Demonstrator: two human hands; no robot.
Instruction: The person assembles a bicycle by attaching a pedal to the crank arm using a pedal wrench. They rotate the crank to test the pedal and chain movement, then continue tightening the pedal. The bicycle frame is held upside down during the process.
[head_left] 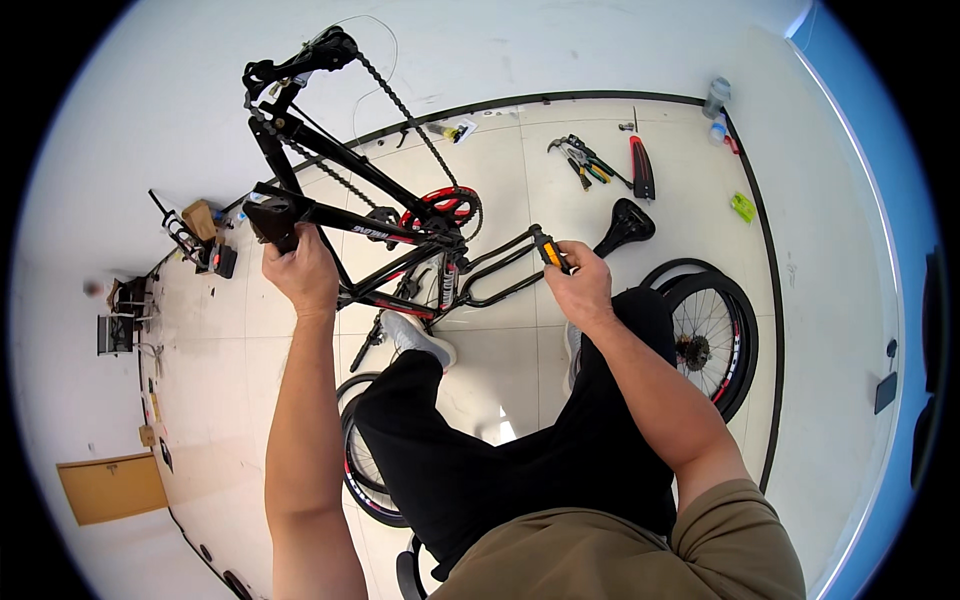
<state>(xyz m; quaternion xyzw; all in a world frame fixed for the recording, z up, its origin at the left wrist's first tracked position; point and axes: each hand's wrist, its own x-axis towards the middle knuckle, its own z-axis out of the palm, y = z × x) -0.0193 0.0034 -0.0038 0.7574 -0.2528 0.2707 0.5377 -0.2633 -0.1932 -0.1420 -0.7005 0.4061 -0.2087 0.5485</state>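
A black bicycle frame (365,230) with red markings stands in front of me. My left hand (303,275) is closed at a dark, blocky part (272,222) by the end of one frame tube. The chain (405,120) runs from the rear derailleur (325,50) at the upper left to the red chainring (440,205). My right hand (582,285) grips a short tool with a black-and-orange handle (549,252), its kind not clear. The tool is close to the end of the black fork (490,290), and whether they touch I cannot tell.
A black saddle (627,225) lies beyond my right hand. Farther off are pliers and a hammer (583,160), and a red-and-black saw (642,170). Spoked wheels rest by my right knee (712,340) and left leg (365,450). A handlebar (368,342) lies near my left shoe.
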